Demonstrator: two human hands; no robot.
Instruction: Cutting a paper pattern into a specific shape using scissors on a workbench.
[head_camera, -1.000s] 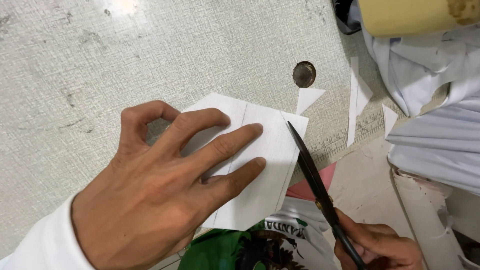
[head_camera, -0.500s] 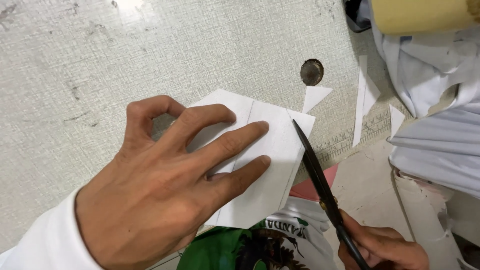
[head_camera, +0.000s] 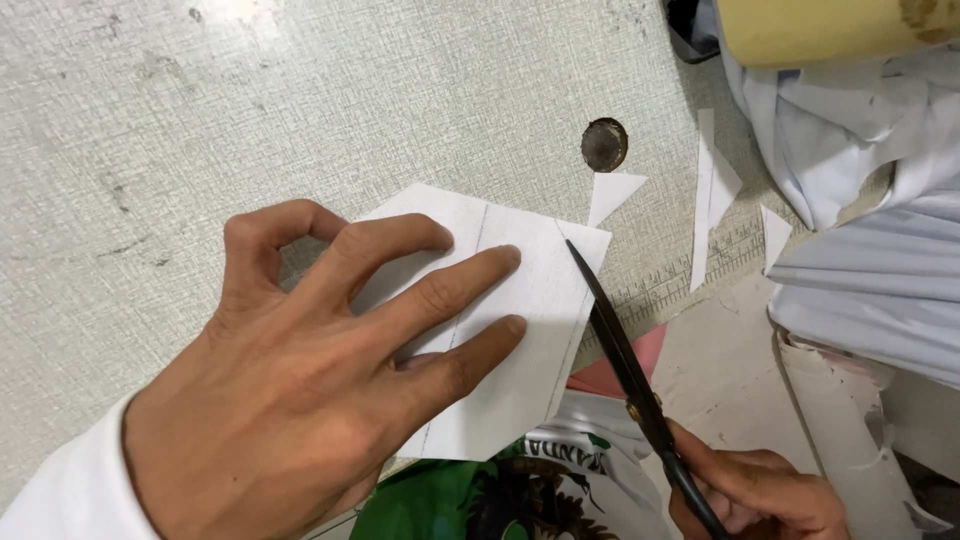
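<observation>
My left hand lies flat on a white piece of fabric marked with thin pencil lines, fingers spread and pressing it onto the grey textured table. My right hand, low at the right, grips black scissors. The blades run along the fabric's right edge, tips near its upper right corner, and look nearly closed.
Small white offcuts and a longer white strip lie on the table near a round dark hole. Folded white cloth piles up at the right under a yellowish roll. Green printed clothing shows below the table edge.
The view has shifted slightly. The scissors' tips sit a little further up along the fabric's right edge. My left hand keeps pressing the piece in the same spot.
</observation>
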